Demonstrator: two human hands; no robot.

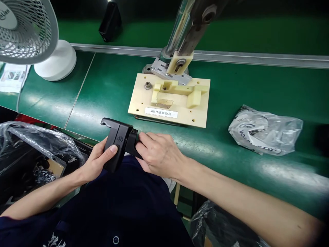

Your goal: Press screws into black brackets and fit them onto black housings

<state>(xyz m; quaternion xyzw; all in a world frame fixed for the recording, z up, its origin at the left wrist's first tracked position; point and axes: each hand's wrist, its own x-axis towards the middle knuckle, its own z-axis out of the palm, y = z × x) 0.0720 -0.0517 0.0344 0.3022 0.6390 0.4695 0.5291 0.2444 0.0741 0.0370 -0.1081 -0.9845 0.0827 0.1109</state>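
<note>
Close to my body, in front of the bench edge, my left hand (pixel 99 159) is wrapped round a black plastic housing (pixel 117 139) with a hooked upper end and a small round logo. My left thumb lies across its face. From the right, my right hand (pixel 158 151) grips a black plastic piece (pixel 132 143) that meets the housing's side; whether the two are joined I cannot tell. The fingers hide much of that piece. Beyond my hands, a cream fixture plate (pixel 136 99) with yellow blocks (pixel 194 97) and a printed label (pixel 161 112) sits under a metal press arm (pixel 191 34).
A printed plastic bag (pixel 264 130) lies on the green bench (pixel 218 144) at right. A white fan (pixel 55 61) stands at the back left, and a black holder (pixel 111 22) is behind the metal rail. Left below is a plastic-lined bin (pixel 64 147); another clear bag (pixel 221 226) hangs low right.
</note>
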